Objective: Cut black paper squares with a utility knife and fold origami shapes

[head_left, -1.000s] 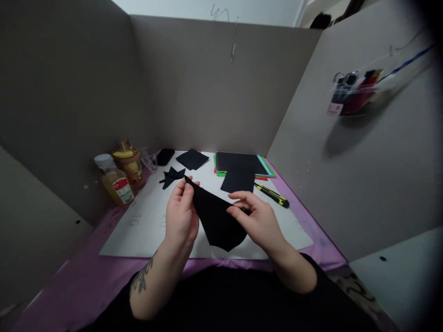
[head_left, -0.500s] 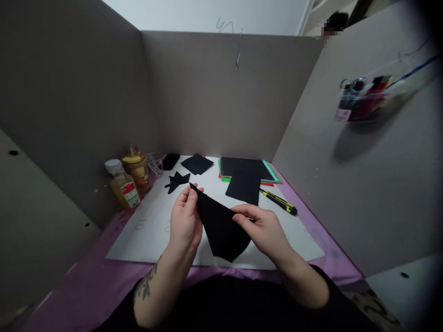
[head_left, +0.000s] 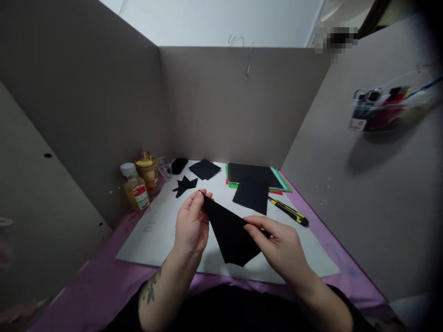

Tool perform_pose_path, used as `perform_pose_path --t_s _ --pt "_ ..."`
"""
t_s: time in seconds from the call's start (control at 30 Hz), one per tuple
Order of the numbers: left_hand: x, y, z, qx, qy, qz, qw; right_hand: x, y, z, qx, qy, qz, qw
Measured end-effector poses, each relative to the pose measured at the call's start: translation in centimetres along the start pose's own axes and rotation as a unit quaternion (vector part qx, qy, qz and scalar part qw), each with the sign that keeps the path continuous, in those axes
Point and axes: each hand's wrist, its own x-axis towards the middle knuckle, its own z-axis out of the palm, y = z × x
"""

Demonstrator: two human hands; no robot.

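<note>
Between my hands, above the white sheet (head_left: 155, 242), is a piece of folded black paper (head_left: 230, 235) with a pointed upper left corner. My left hand (head_left: 192, 219) pinches that corner between thumb and fingers. On the right, my right hand (head_left: 275, 237) grips the upper edge, its thumb on the near side and some fingers hidden behind. A black star-shaped paper figure (head_left: 186, 185) lies just beyond my left hand. Beyond my right hand are a black paper square (head_left: 252, 196) and a yellow-and-black utility knife (head_left: 289, 212).
At the back lie a stack of coloured sheets (head_left: 254, 174), black squares (head_left: 205, 169) and a dark phone-like object (head_left: 180, 165). A glue bottle (head_left: 136, 191), a yellow-lidded cup (head_left: 147, 170) and a clear cup (head_left: 165, 167) stand left. Grey partitions (head_left: 238, 106) enclose the table; a clear holder (head_left: 380, 113) hangs right.
The whole view has shifted, so everything appears further right and slightly lower. Both hands keep their hold on the black paper, and its pose is nearly the same.
</note>
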Motion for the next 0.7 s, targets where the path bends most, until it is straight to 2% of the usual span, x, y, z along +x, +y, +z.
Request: perform_pose_path --t_s 0.13,0.27,0.7 --pt "-0.04 0.09 0.16 -0.006 -0.019 0.010 1.000 -0.40 -0.55 -0.35 -0.041 0.021 -0.078 0.996" --pt "-0.12 0.11 0.19 -0.004 -0.049 0.017 0.999 -0.52 -1.03 -0.75 -0.061 0.036 -0.120 0.990" --pt "-0.42 0.22 0.73 -0.006 -0.060 0.028 0.998 -0.63 -0.90 -0.72 -0.069 0.037 -0.098 0.992"
